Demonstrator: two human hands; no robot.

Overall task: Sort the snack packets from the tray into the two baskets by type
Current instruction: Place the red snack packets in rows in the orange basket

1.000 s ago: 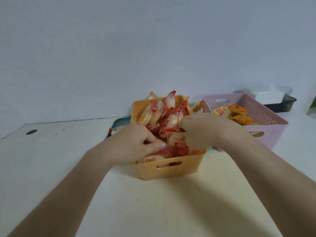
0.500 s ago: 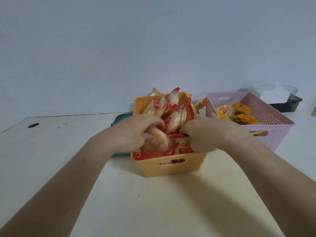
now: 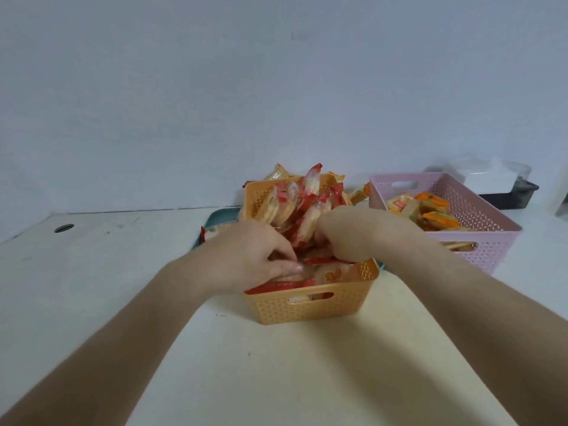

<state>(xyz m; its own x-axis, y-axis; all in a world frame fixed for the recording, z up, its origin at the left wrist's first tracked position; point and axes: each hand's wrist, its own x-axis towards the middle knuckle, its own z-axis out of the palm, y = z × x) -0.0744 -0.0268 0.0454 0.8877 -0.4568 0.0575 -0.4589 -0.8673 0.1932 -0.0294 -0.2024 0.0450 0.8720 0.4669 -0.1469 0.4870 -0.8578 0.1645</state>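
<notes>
- While I watch through the head camera, both hands are down inside the orange basket point(image 3: 310, 305), which I take as my landmark; it sits at the middle of the white table point(image 3: 276, 379).
- My left hand point(image 3: 255, 256) covers the basket's near left corner, fingers curled together with the tips pressed down onto the red-and-white snack packets point(image 3: 302, 210) piled in it; a flat red-edged packet point(image 3: 281, 285) lies just under those fingertips against the near wall.
- My right hand point(image 3: 350, 235) is over the basket's right side, fingers bent inward into the heap; I cannot tell whether they pinch a packet or only push, since the knuckles hide the tips.
- Packets in the far half of the basket stand on edge and rise above its rim.
- Behind the basket and to its left, a corner of the teal tray point(image 3: 219, 218) shows, with one red-and-white packet point(image 3: 212, 232) lying on it.
- Right of the basket, apart from it, stands the pink basket point(image 3: 479, 216), holding orange-and-yellow packets point(image 3: 427, 209).
- Beyond the pink basket sits a dark container point(image 3: 510, 195) with a clear lid.
- Far left of the basket, a round hole point(image 3: 64, 228) is set in the tabletop.
</notes>
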